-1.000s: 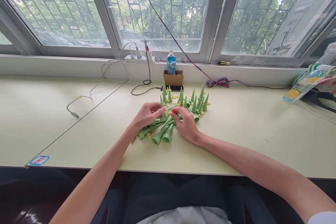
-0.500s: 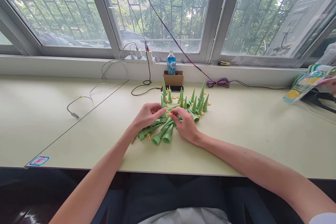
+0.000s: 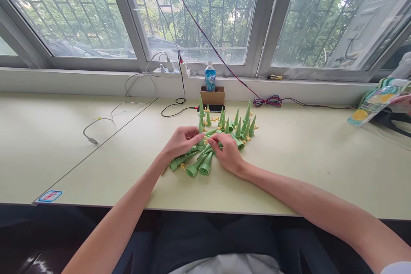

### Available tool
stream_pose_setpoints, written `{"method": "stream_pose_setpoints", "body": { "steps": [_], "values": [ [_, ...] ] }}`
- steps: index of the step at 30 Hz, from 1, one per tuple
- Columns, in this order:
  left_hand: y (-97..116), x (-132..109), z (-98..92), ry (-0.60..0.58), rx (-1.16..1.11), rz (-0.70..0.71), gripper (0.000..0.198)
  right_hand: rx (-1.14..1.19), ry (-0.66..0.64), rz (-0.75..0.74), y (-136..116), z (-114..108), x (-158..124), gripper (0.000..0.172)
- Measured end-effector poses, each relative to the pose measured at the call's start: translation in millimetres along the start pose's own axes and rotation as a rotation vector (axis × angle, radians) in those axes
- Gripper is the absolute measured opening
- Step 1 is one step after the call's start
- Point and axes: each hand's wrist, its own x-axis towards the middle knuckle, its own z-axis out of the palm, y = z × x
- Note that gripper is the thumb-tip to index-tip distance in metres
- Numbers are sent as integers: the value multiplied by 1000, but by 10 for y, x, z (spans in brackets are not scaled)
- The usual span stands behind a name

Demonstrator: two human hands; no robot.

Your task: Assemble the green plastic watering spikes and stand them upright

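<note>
My left hand is closed around an upright green cone over the pile. Close to its right, my right hand pinches a small yellow piece at the cone's lower side. Several green cones lie on their sides in front of the hands, among them one with its open threaded end facing me. Other green cones stand upright behind and to the right, many with yellow pieces at their bases. A loose yellow piece rests among the lying cones.
Behind the cones are a black phone, a small cardboard box and a blue bottle. A bundled cable lies at the back right, a white cable at the left, and black scissors at the far right.
</note>
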Motion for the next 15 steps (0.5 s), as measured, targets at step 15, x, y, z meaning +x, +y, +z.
{"method": "stream_pose_setpoints", "body": {
  "steps": [15],
  "values": [
    [-22, 2, -2, 9, -1, 11, 38, 26, -20, -47, 0, 8, -6, 17]
  ]
}}
